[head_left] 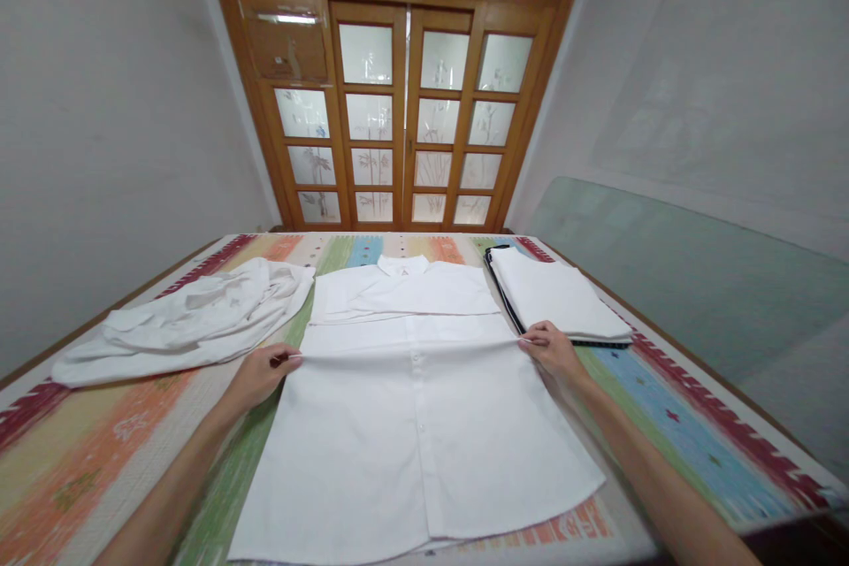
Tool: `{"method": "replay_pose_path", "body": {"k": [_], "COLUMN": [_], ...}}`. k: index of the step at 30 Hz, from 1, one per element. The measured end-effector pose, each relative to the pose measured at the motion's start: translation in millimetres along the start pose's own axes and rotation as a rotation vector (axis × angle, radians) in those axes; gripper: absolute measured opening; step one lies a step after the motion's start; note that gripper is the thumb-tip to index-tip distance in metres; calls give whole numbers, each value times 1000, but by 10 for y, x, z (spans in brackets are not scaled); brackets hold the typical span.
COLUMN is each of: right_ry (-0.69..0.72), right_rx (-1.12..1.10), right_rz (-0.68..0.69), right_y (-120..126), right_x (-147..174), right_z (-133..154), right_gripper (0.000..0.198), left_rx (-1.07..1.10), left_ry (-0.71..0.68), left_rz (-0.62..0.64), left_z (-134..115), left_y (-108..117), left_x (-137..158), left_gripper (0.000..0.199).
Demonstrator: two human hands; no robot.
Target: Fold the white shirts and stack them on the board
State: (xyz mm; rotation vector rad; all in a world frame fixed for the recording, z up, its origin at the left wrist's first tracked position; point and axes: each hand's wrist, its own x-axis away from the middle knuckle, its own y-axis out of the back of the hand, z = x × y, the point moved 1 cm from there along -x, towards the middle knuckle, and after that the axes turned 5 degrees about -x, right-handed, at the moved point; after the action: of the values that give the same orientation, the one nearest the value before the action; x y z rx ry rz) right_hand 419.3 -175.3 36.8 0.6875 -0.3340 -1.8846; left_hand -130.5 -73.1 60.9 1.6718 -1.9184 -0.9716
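Note:
A white button-up shirt (371,433) lies in front of me, its collar at the far end and its sleeves laid across the upper body. My left hand (266,371) is closed in a pinch on the shirt's left side edge. On the opposite side edge, my right hand (549,347) pinches the cloth the same way. Between the two hands the fabric is pulled into a straight raised crease across the shirt. The lower half, with its button strip, spreads toward me.
A crumpled white garment (199,318) lies to the left. At the right sits a stack of folded clothes (557,296), white on top and dark beneath. All rest on a striped, patterned cloth (119,442). Wooden glass-paned doors (403,115) stand beyond, with walls on both sides.

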Motion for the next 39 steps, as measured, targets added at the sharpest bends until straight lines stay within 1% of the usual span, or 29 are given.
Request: {"method": "replay_pose_path", "body": {"k": [2,4,6,9,15,20,24,26,31,36,39], "right_ry": [67,106,95,43,17,29,-35,-58,-113,-133,-153], "right_rx": [9,-7,-33,-27,27,207,507,609,631,670,700], "right_rz": [-38,-35,-26,-16,48,60,77,92,104,109,75], "right_y": [1,-2,-7,-10,-39,-136,-259,-296,-287,-298,-301], "right_x": [24,56,88,119,87,43,67,81,83,119,164], "right_z": [28,70,115,171,204,147,106,102,85,95,148], "right_gripper": [26,25,25,29,34,27,17,15,16,17,18], "left_rx": [25,76,108,91,53,-95,-231,-270,-318,-427,-481], "left_ry": [-73,-107,-95,-38,10,35,46,38,11,50,74], "left_rz": [-54,-75,-48,-17,6,14,-28,-34,-33,-12,-47], "left_z": [-7,-24,-41,-47,-17,-7,2,4,9,-8,-28], "left_y": [-2,3,9,18,28,-22,-86,-100,-116,-170,-183], "left_x": [-10,-20,-25,-26,-44,-50,-36,-34,-80,-140,-123], "left_gripper": [42,46,49,53,51,43,36,34,30,26,28]}}
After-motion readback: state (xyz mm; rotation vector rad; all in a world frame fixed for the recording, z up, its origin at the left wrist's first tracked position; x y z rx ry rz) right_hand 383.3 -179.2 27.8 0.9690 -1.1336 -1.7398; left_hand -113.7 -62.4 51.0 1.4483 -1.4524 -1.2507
